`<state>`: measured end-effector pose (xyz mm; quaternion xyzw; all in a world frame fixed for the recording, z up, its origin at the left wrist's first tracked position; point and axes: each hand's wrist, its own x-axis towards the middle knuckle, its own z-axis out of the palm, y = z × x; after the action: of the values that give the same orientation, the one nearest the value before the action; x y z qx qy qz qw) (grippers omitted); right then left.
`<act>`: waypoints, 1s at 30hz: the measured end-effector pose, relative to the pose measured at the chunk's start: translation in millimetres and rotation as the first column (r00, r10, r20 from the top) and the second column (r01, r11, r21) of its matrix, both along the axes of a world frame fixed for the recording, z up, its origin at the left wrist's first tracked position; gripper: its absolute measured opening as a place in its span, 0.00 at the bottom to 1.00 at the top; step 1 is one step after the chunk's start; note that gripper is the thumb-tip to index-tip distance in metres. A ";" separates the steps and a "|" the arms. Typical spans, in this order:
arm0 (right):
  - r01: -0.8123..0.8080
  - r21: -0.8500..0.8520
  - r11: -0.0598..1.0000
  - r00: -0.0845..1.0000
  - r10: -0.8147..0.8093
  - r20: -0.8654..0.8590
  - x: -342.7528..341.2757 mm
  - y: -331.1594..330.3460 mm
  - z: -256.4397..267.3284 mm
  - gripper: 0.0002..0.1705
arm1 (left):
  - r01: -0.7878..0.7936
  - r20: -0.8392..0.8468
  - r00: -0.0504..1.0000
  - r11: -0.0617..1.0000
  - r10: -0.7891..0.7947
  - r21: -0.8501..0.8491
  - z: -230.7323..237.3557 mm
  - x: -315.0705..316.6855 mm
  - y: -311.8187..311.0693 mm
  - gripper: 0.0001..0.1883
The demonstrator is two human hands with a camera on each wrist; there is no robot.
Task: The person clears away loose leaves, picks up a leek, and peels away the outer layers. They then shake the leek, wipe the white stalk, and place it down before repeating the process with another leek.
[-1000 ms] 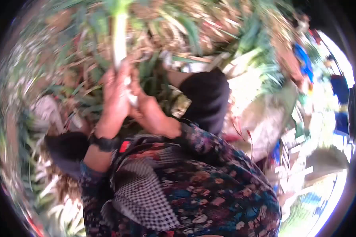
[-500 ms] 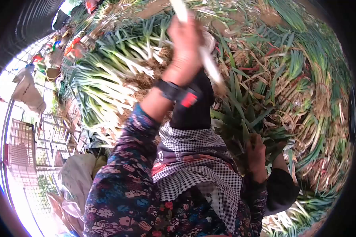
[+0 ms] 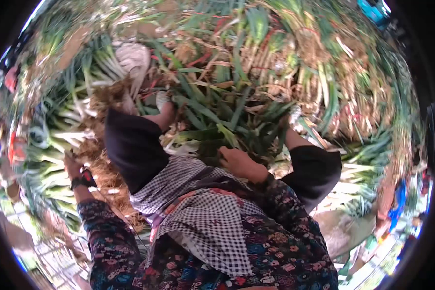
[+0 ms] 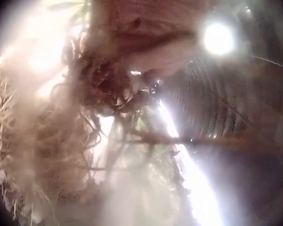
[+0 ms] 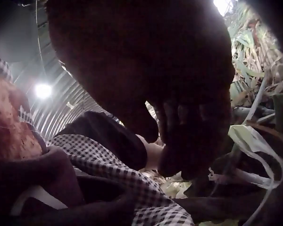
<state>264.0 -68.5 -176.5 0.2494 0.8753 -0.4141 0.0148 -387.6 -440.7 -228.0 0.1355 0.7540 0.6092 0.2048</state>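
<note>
In the head view my left hand (image 3: 74, 166) is low at the left, among the white stems of a row of leeks (image 3: 58, 181). Close up in the left wrist view, tangled brown roots (image 4: 106, 82) lie right against that hand (image 4: 151, 37); its fingertips are hidden, and I cannot tell whether it grips a stem. My right hand (image 3: 244, 164) hovers between the knees, near a heap of loose green leaves (image 3: 212, 133). Dark in the right wrist view, its fingers (image 5: 172, 122) hang loosely bent with nothing between them.
Tied bundles of leeks (image 3: 314, 77) spread across the ground ahead. More leeks (image 3: 357, 174) lie past the right knee. A pale cloth (image 3: 133, 60) is beyond the left knee, and a checked apron (image 3: 208, 220) covers the lap. A sack (image 3: 348, 232) stands at the right.
Both hands were together on a leek a second ago. The left hand then carried it off and has come down at the left row. The right hand stays near the leaves; the head view has swung.
</note>
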 end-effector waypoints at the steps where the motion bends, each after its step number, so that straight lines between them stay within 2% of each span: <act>1: 0.001 -0.046 0.999 0.996 0.003 0.086 -2.3 4.7 3.4 0.12 | 0.060 -0.237 0.970 0.998 -0.052 0.025 -8.7 20.1 -9.6 0.25; 2: -0.033 -0.051 0.998 0.999 0.031 -0.041 1.2 7.0 -11.5 0.12 | -0.096 -0.344 0.934 0.995 0.096 0.018 -4.7 35.8 2.6 0.20; 3: -0.100 0.093 0.991 0.990 0.109 -0.088 -8.0 9.6 -3.7 0.09 | -0.262 -0.335 0.897 0.957 0.288 0.121 8.7 52.5 25.1 0.16; 4: 0.019 -0.030 0.999 1.000 -0.018 0.024 -13.4 8.0 -16.5 0.11 | -0.402 -0.249 0.849 0.876 0.466 0.266 26.2 71.2 49.1 0.12; 5: -0.001 -0.026 1.000 1.000 0.001 0.001 -14.3 6.2 -17.0 0.12 | -0.509 -0.123 0.798 0.770 0.590 0.385 46.5 90.6 82.6 0.08; 6: 0.013 -0.012 1.000 1.000 -0.013 -0.014 -13.0 6.3 -12.6 0.13 | -0.544 -0.036 0.776 0.698 0.629 0.465 60.9 100.8 109.3 0.07; 8: -0.020 -0.004 1.000 0.996 0.020 0.084 -15.2 2.0 -12.7 0.13 | -0.532 0.031 0.773 0.621 0.634 0.576 98.7 137.0 144.9 0.07; 10: -0.045 -0.026 0.999 0.993 0.047 0.105 -15.4 -3.1 -13.6 0.12 | -0.397 -0.019 0.837 0.632 0.547 0.665 98.7 138.7 151.2 0.07; 11: -0.051 -0.053 0.997 0.989 0.058 0.139 -17.5 -2.6 -13.3 0.12 | -0.303 -0.041 0.885 0.640 0.464 0.706 114.5 148.9 158.6 0.07; 12: -0.052 -0.049 0.997 0.989 0.058 0.134 -21.3 0.2 -13.8 0.12 | -0.300 -0.043 0.884 0.637 0.465 0.710 134.5 161.7 166.5 0.07; 14: -0.048 0.014 0.999 0.999 0.048 0.019 -28.6 8.9 -13.6 0.12 | -0.382 0.167 0.907 0.586 0.387 0.715 177.0 189.6 185.9 0.08; 15: 0.000 -0.053 0.999 0.993 -0.006 -0.120 -40.5 11.0 3.3 0.12 | -0.328 0.189 0.938 0.563 0.291 0.758 193.4 206.4 193.8 0.09; 16: 0.058 -0.123 0.991 0.965 -0.087 -0.247 -55.4 11.7 31.8 0.12 | -0.337 0.216 0.940 0.601 0.265 0.725 207.8 225.1 201.7 0.12; 17: 0.089 -0.134 0.987 0.961 -0.120 -0.249 -67.2 11.4 62.4 0.12 | -0.308 0.294 0.948 0.590 0.123 0.746 207.7 236.0 206.7 0.11; 18: 0.100 -0.186 0.978 0.922 -0.161 -0.353 -77.1 9.4 88.1 0.13 | -0.161 0.214 0.977 0.601 -0.017 0.783 205.9 252.6 215.4 0.15; 19: 0.078 -0.171 0.982 0.833 -0.158 -0.530 -82.5 7.8 97.6 0.16 | -0.115 0.224 0.968 0.587 -0.116 0.801 208.5 279.1 230.0 0.19; 20: 0.042 -0.211 0.977 0.793 -0.161 -0.588 -84.3 6.2 114.2 0.19 | 0.023 0.110 0.977 0.608 -0.181 0.794 207.5 305.4 245.9 0.21; 21: -0.003 -0.102 0.995 0.711 -0.070 -0.700 -84.1 8.3 139.6 0.22 | 0.048 0.095 0.978 0.650 -0.183 0.758 211.3 337.6 263.9 0.22; 22: 0.043 -0.016 0.999 0.686 -0.041 -0.727 -78.5 8.0 143.1 0.24 | 0.114 0.041 0.980 0.721 -0.194 0.683 216.6 373.6 278.4 0.24; 23: 0.067 -0.006 0.998 0.666 -0.049 -0.745 -78.5 5.2 142.4 0.24 | 0.097 0.031 0.990 0.824 -0.137 0.558 218.5 406.4 293.8 0.26; 24: 0.072 0.000 0.997 0.638 -0.046 -0.768 -73.1 5.1 141.1 0.23 | 0.291 -0.027 0.941 0.769 -0.336 0.570 218.2 431.3 302.2 0.25; 25: 0.163 0.003 0.987 0.647 -0.105 -0.755 -60.9 3.7 135.6 0.23 | 0.422 -0.072 0.887 0.737 -0.456 0.528 212.5 453.0 312.1 0.25; 27: 0.277 -0.202 0.939 0.527 -0.324 -0.786 -38.3 0.5 118.9 0.21 | 0.652 -0.228 0.749 0.631 -0.622 0.420 218.8 506.3 334.3 0.25; 28: 0.385 -0.244 0.890 0.436 -0.408 -0.803 -15.7 -3.0 118.3 0.18 | 0.785 -0.363 0.615 0.500 -0.700 0.366 226.6 529.5 343.8 0.29; 29: 0.422 -0.369 0.828 0.354 -0.525 -0.774 -0.1 -3.3 110.3 0.15 | 0.853 -0.388 0.498 0.357 -0.776 0.381 232.7 544.9 347.0 0.34; 30: 0.507 -0.413 0.756 0.288 -0.601 -0.746 27.3 -0.9 116.7 0.13 | 0.942 -0.497 0.317 0.207 -0.807 0.265 231.7 553.5 351.6 0.36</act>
<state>291.2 -69.5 -59.8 0.3002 0.6023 -0.5003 -0.5449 165.9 -89.1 3.8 0.6654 0.3642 0.5341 0.3732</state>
